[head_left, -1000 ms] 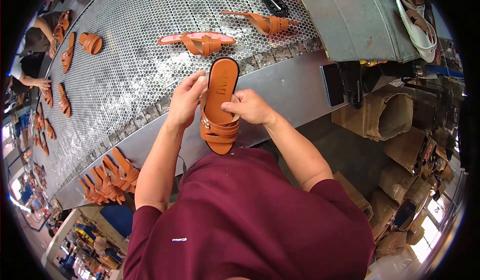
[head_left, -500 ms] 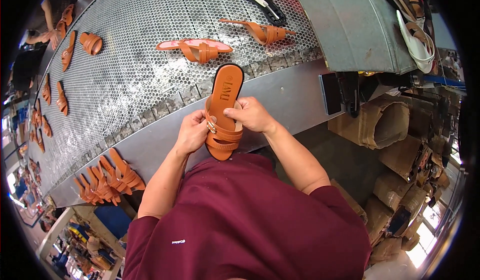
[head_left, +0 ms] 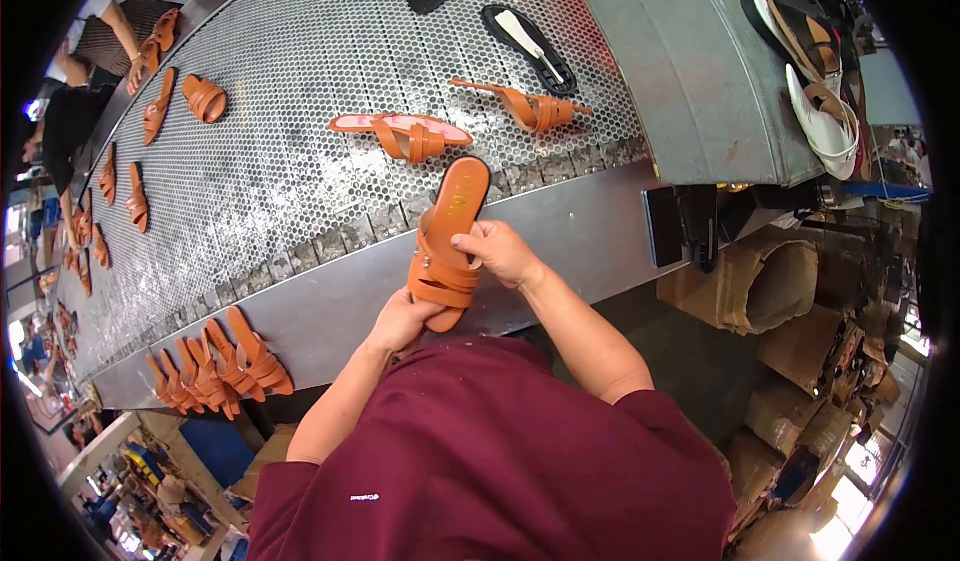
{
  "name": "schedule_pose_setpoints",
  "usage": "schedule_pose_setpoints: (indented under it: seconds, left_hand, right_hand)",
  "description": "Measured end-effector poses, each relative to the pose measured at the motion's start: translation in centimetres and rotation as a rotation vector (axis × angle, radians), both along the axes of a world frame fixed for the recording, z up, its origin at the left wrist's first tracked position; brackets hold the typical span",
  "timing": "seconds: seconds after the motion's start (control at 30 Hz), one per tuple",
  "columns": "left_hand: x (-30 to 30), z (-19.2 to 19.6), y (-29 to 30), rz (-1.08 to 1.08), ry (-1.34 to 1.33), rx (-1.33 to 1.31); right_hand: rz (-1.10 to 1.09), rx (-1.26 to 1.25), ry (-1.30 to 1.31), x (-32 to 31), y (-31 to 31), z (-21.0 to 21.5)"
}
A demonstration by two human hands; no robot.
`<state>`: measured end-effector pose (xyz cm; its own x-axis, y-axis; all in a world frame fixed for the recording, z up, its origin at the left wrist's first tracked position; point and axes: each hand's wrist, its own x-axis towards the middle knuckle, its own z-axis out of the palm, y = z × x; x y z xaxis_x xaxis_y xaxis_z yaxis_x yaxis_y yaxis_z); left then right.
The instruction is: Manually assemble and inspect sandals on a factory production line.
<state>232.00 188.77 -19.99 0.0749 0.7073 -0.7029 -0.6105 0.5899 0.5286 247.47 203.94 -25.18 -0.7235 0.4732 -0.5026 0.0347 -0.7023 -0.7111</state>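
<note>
A tan-brown slide sandal [head_left: 447, 251] with crossed straps and a black-edged sole is held between both hands in front of my body, heel end pointing away. My left hand [head_left: 408, 319] grips it low near the toe, its fingers partly hidden behind the straps. My right hand [head_left: 498, 253] is closed on the sole's right side, the thumb lying on the insole. Just beyond, on the mesh conveyor, rest a pink-bottomed sandal upper [head_left: 405, 135] and another brown sandal upper [head_left: 528, 108].
Black soles [head_left: 530, 49] lie farther up the mesh conveyor [head_left: 290, 91]. Several brown sandals [head_left: 220, 366] lean in a row on the metal ledge at left. A grey machine hood [head_left: 710, 81] carries a white shoe [head_left: 825, 126]. Cardboard boxes [head_left: 745, 281] stand at right. Other people work at far left.
My left hand has slid from the strap side down to the toe end. The sandal has tilted slightly to the right. The view has shifted, showing more of the conveyor's far part.
</note>
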Motion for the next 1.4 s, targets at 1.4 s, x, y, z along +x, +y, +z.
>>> schedule_pose_setpoints:
  seconds: [1.4]
  left_hand:
    - [-8.1,-6.4,1.8,0.18,1.171,-0.101]
  right_hand:
    - [-0.066,1.341,-0.942,10.1,18.7,-3.9]
